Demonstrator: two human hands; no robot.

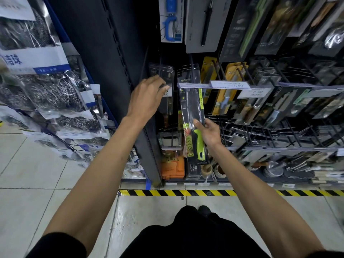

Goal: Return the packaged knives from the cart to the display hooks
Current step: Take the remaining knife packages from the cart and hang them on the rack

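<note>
Near the left end of the knife rack, the right hand [209,132] holds 1 packaged knife [192,108] upright: a long dark card under clear plastic, with a dark blade and a bright green handle at the bottom. The thumb presses on the front of the pack and the fingers wrap behind it. The pack's top passes behind a price label [188,85] on a hook; whether its hole is on the hook cannot be told.

Just left of it, the left hand [147,97] reaches to the next hook [160,68], which carries a stack of dark packs [163,73]. Its fingers bend over the hook's front end — whether they grip anything cannot be told.

To the right hang 2 columns of yellow-carded knives [229,86], then more rows of dark packs on black hooks. Above, 1 blue sharpener [171,19] hangs on a white card. On the bottom shelf sits 1 orange box [172,169].

At far left hang bags of steel scourers [55,86]. On the near floor runs a yellow-and-black striped tape [186,193].
</note>
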